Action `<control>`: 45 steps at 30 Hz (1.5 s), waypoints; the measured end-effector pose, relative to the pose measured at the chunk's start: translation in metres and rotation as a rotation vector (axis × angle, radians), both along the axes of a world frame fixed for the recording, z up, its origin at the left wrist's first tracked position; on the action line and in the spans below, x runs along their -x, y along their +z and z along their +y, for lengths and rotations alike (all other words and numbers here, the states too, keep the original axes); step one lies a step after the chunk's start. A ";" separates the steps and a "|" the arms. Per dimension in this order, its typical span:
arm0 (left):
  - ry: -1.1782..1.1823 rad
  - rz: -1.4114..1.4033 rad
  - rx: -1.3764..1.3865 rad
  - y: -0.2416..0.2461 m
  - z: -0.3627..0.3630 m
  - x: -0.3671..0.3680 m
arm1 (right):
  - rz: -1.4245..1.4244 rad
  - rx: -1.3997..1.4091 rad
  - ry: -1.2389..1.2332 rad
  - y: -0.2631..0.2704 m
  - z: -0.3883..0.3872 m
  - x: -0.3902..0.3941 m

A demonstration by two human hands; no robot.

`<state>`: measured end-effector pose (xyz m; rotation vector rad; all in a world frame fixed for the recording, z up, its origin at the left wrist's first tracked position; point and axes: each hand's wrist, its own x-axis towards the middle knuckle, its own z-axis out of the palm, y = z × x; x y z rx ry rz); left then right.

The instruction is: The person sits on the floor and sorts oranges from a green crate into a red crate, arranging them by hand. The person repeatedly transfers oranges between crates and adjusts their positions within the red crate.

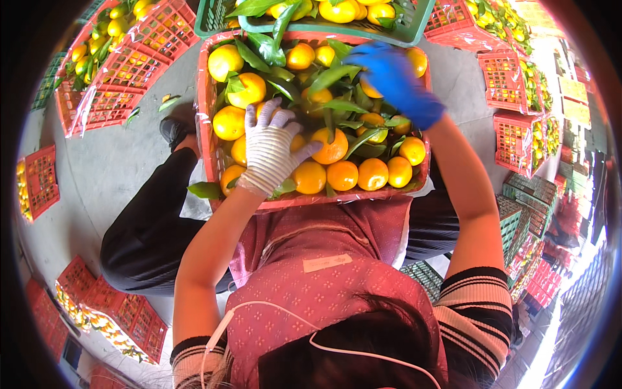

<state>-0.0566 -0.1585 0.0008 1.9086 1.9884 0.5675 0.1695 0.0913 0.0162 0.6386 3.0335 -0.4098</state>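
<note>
Before me a red plastic crate (209, 112) lined with clear film holds several mandarins (310, 178), many with green leaves (333, 79). A row of fruit lines its near side. My left hand (269, 153), in a striped knit glove, lies with spread fingers on the fruit at the crate's left; an orange mandarin (330, 146) is beside its thumb. Over the upper right part is my right hand (396, 82) in a blue glove. It is blurred, near a mandarin (416, 61) by the far right corner, and its fingertips are indistinct.
A green crate (413, 34) of mandarins adjoins the far side. Red crates of leafy fruit stand on the floor at left (131, 58) and right (508, 80). Green crates (529, 199) are stacked farther right. A white cable (272, 305) crosses my apron.
</note>
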 end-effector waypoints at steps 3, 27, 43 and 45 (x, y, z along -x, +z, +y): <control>-0.011 0.021 -0.054 -0.001 -0.002 0.001 | -0.008 -0.061 -0.081 0.011 0.010 -0.023; 0.130 -0.048 -0.329 -0.013 -0.008 -0.003 | 0.051 0.647 -0.134 0.004 -0.078 0.087; 0.037 0.033 -0.206 -0.013 -0.005 -0.003 | 0.287 -0.088 -0.159 0.021 -0.010 -0.020; 0.036 0.067 -0.179 -0.012 -0.006 -0.003 | -0.160 -0.559 -0.110 0.023 0.030 -0.064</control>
